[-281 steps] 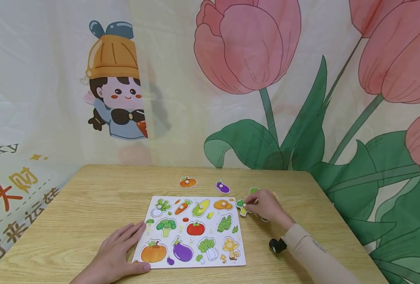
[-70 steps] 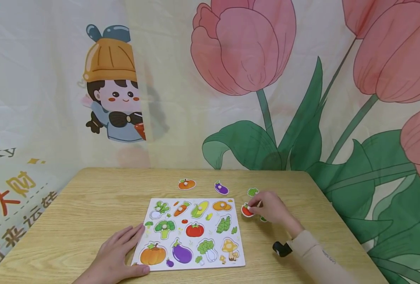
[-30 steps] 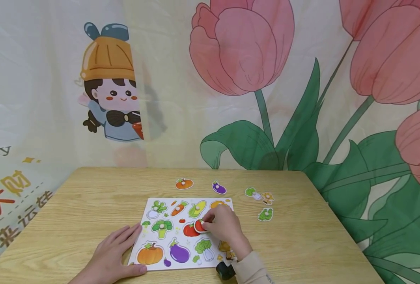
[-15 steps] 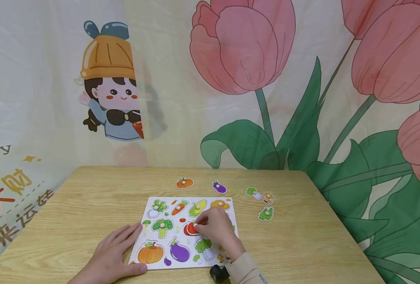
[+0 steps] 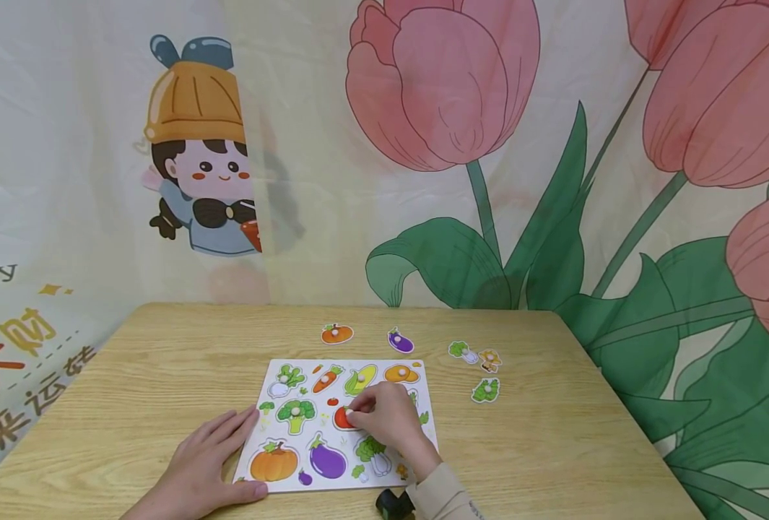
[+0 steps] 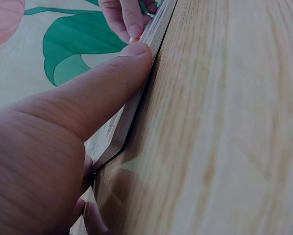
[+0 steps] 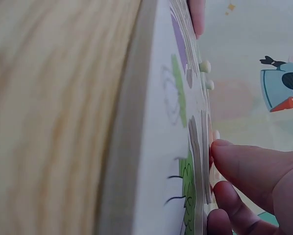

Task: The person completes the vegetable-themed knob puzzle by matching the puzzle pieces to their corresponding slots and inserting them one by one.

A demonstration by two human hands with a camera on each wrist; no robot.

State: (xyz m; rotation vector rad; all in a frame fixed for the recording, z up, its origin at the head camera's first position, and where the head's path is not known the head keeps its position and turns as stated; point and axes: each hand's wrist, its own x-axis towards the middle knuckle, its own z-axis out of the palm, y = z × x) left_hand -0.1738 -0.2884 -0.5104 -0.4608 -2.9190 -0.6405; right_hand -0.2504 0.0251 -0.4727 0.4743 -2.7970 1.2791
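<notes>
A white vegetable knob-puzzle board (image 5: pixel 263 431) lies on the wooden table. My right hand (image 5: pixel 390 415) pinches the white knob of a tomato puzzle piece (image 5: pixel 341 417) over the printed tomato near the board's middle. Seen edge-on in the right wrist view, the tomato piece (image 7: pixel 206 161) stands slightly proud of the board, beneath the thumb and fingers. At the board's left, my left hand (image 5: pixel 198 469) rests with fingers extended along the side edge and the thumb against the front corner. The left thumb (image 6: pixel 107 88) lies straight on the board's edge in the left wrist view.
Behind the board lie loose pumpkin (image 5: pixel 336 334) and eggplant (image 5: pixel 400 340) pieces. To the right are bok choy (image 5: pixel 463 352), mushroom (image 5: pixel 490 360) and leafy green (image 5: pixel 485 390) pieces. Several knobbed pieces, such as the broccoli (image 5: pixel 296 414), sit in the board.
The broccoli piece went into the board earlier. My right hand then picked up the tomato piece at the right, carried it left and shifted it over its printed shape. The left hand stayed put.
</notes>
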